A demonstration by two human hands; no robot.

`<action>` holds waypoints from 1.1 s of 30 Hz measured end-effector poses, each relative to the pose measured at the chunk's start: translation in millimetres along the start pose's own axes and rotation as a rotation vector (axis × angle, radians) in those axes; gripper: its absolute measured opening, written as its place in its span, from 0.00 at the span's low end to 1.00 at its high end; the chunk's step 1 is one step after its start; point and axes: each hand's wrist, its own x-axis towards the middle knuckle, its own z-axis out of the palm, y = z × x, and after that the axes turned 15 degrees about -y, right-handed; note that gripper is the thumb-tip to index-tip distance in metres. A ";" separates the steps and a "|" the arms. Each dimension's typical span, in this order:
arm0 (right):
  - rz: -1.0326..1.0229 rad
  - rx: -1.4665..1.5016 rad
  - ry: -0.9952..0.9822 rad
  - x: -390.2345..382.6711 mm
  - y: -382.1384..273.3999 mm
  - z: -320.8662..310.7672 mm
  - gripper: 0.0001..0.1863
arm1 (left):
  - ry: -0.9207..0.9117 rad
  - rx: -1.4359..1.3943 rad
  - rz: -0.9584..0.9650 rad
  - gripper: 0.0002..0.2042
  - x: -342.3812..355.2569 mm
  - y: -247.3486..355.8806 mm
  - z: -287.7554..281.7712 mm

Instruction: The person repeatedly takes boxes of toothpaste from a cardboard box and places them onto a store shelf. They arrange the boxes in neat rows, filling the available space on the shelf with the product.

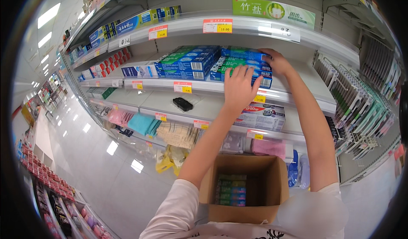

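Reaching, left fingers [240, 72] and right fingers [267, 51] touch boxes [218, 71].

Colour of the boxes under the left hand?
The boxes: mainly blue and green; head view.

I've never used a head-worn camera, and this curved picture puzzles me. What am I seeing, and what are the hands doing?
There is no machine here: a person works bare-handed. The single picture comes from a wide fisheye camera on their head, looking down, so straight edges bend. The left hand touches the front of a stack of blue-and-green cardboard boxes on a pale store shelf; the right hand touches its right end. How firmly either grips, I can't tell. A similar blue-and-green stack lies just left, untouched. Below, near the body, is an open brown cardboard carton with small green-and-blue boxes inside.
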 end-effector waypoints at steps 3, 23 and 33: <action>-0.025 -0.228 0.086 0.5 12.4 2.2 0.26 | -0.086 -0.008 -0.013 0.18 4.4 0.6 -2.6; 0.442 0.664 -0.719 -356.4 -46.7 275.6 0.19 | -1.796 -0.122 0.148 0.11 -318.6 82.9 120.4; 0.547 0.454 -0.786 -372.5 -46.8 291.1 0.20 | -2.119 -0.216 -0.060 0.17 -505.7 62.9 213.9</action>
